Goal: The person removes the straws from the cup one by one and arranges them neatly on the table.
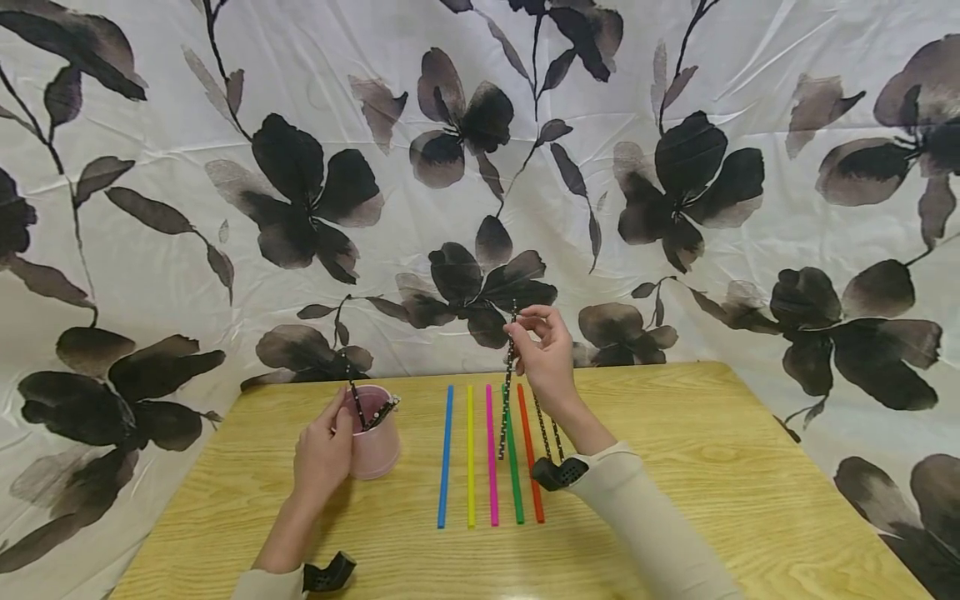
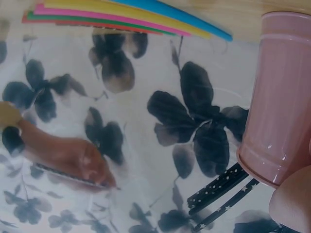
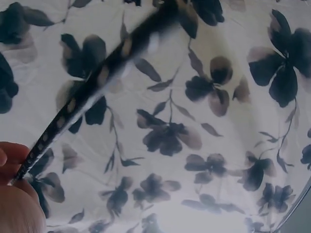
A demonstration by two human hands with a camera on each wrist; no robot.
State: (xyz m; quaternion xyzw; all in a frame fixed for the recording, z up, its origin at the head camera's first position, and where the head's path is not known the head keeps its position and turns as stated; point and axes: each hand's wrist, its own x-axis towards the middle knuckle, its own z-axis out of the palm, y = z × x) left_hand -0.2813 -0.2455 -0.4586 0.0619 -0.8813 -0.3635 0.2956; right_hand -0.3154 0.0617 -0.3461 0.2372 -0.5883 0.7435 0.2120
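Observation:
My left hand [image 1: 324,450] holds a pink cup [image 1: 375,454] on the table by its left side. Inside, a black patterned straw [image 1: 356,396] leans up to the left, and others rest against the right rim. The left wrist view shows a dotted black straw [image 2: 216,189] and a starred one [image 2: 228,206] sticking out of the cup. Up near the table's back edge, my right hand [image 1: 547,354] pinches a black straw with white dots [image 1: 506,400] close to its top. That straw hangs nearly upright, overlapping the pink and green straws in the head view.
Blue [image 1: 446,458], yellow [image 1: 471,458], pink [image 1: 492,467], green [image 1: 514,475] and red [image 1: 533,475] straws lie side by side on the wooden table [image 1: 675,467]. Two black patterned straws lie partly hidden beneath my right wrist. A floral cloth [image 1: 480,192] hangs behind.

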